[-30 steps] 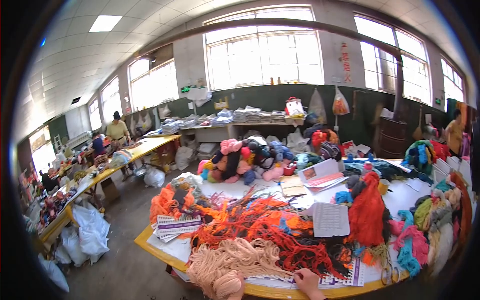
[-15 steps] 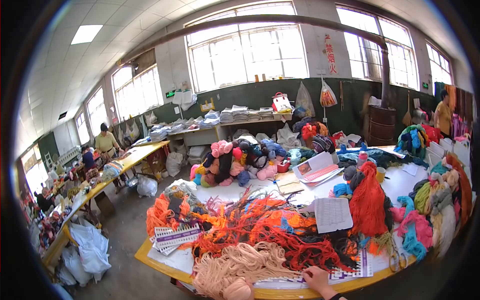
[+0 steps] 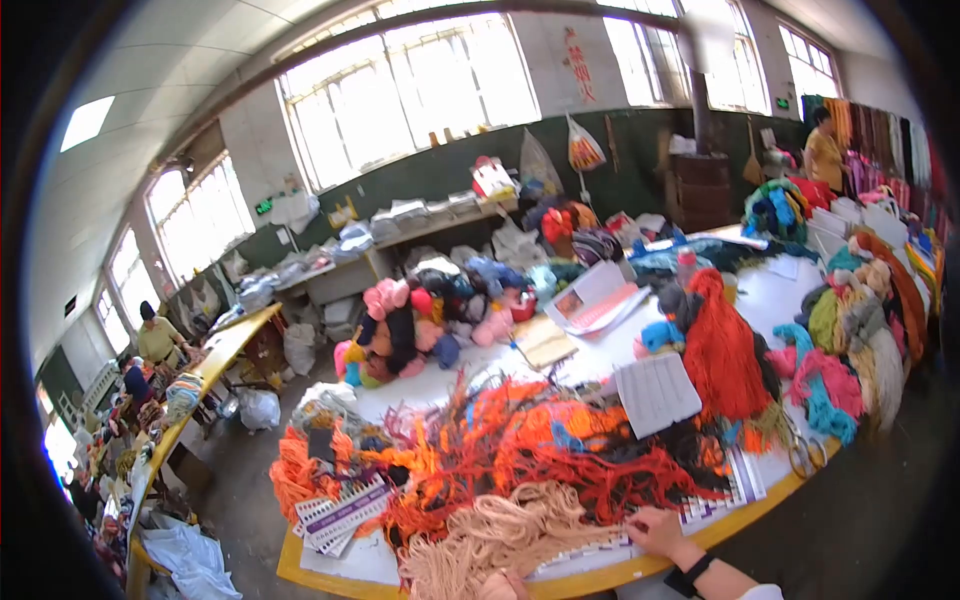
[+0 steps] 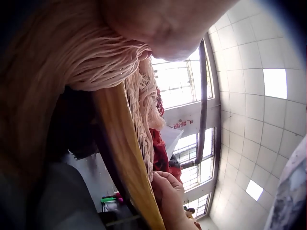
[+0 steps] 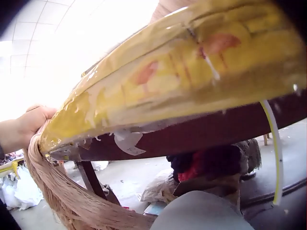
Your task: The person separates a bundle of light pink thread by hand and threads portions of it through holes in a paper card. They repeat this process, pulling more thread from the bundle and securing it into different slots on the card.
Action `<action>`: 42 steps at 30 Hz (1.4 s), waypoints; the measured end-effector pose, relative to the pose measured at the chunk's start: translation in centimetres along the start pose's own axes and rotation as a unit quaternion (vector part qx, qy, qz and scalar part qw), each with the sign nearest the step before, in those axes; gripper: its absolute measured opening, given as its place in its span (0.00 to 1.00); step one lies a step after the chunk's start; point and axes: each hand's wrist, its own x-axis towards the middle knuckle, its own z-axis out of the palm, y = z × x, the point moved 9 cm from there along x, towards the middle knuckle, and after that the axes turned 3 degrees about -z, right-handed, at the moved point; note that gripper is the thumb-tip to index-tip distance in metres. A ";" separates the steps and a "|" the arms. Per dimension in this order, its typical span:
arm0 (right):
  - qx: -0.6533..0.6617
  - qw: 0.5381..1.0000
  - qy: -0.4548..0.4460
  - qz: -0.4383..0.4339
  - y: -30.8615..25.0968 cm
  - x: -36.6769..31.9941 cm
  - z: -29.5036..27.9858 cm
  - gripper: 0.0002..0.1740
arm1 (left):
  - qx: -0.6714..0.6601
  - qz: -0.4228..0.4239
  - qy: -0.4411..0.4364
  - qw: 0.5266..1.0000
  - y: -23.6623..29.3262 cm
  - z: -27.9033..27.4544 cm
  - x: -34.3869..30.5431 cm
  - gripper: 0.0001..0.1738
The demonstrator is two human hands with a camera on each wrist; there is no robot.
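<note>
A thick skein of peach yarn (image 3: 500,540) lies along the table's front edge, its strands trailing toward the right. My left hand (image 5: 33,125) grips the skein where it bends over the table corner; below the hand, the yarn (image 5: 79,203) hangs down. In the left wrist view this hand (image 4: 168,24) fills the top, close above the gathered strands. Farther along the edge, my right hand (image 3: 655,530) pinches the far end of the peach strands with curled fingers (image 4: 165,179). Purple-and-white punched cards (image 3: 735,485) lie beneath the yarn beside it.
Tangled red and orange yarn (image 3: 540,430) covers the table behind the skein. Scissors (image 3: 805,455) lie near the right edge. A printed sheet (image 3: 655,395), a red skein (image 3: 722,350) and heaps of coloured yarn (image 3: 395,330) stand farther back. Two people are in the background.
The head view has swung right and tilted. My right hand appears farther right, with more forearm and a black wristband showing. Both hands stay at the peach yarn.
</note>
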 end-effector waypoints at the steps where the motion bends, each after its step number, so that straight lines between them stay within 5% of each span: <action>1: -0.004 1.000 -0.011 0.007 -0.4 0.2 -0.2 0.06 | -0.024 -0.003 0.014 1.000 -0.5 -1.1 -0.3 0.13; 4: 0.012 1.000 -0.013 0.007 -0.2 0.3 0.0 0.05 | -0.136 0.008 0.054 0.989 -1.4 -6.7 -1.6 0.12; 6: 0.037 0.999 -0.012 0.022 0.6 0.2 0.4 0.05 | -0.202 0.010 -0.004 0.979 6.4 -6.4 -6.5 0.09; 8: 0.120 0.990 -0.006 0.073 1.4 0.5 0.0 0.05 | -0.260 0.026 -0.020 0.965 7.7 -8.9 -6.9 0.06; 10: 0.144 0.982 0.087 0.083 1.4 0.7 -1.7 0.04 | -0.332 -0.021 0.081 0.940 10.2 -10.8 -9.0 0.06; 12: 0.195 0.957 0.111 0.186 2.5 0.4 -2.1 0.03 | -0.336 0.100 -0.058 0.935 15.1 -10.7 -9.6 0.07; 14: 0.293 0.913 0.103 0.263 2.4 0.4 -1.5 0.03 | -0.374 0.066 -0.162 0.911 17.4 -7.2 -10.8 0.08; 16: 0.350 0.908 0.042 0.225 -0.5 1.6 -0.3 0.03 | -0.217 0.020 -0.145 0.965 16.3 -1.3 -11.7 0.15; 18: 0.397 0.897 -0.047 0.188 -3.9 2.3 1.4 0.05 | -0.180 -0.073 -0.278 0.941 13.4 6.0 -12.1 0.24; 20: 0.422 0.883 -0.119 0.170 -6.3 2.9 2.2 0.06 | -0.165 -0.081 -0.321 0.929 11.7 10.1 -12.4 0.32; 23: 0.518 0.797 -0.186 0.248 -6.8 3.5 2.0 0.07 | -0.101 -0.049 -0.358 0.927 11.1 14.0 -12.7 0.36; 30: 0.554 0.765 -0.182 0.275 -4.2 4.5 0.2 0.09 | -0.055 -0.063 -0.427 0.900 10.7 19.6 -14.3 0.30; 42: 0.650 0.709 -0.061 0.266 -3.0 4.7 0.7 0.09 | -0.115 -0.098 -0.366 0.918 10.7 17.1 -12.7 0.27</action>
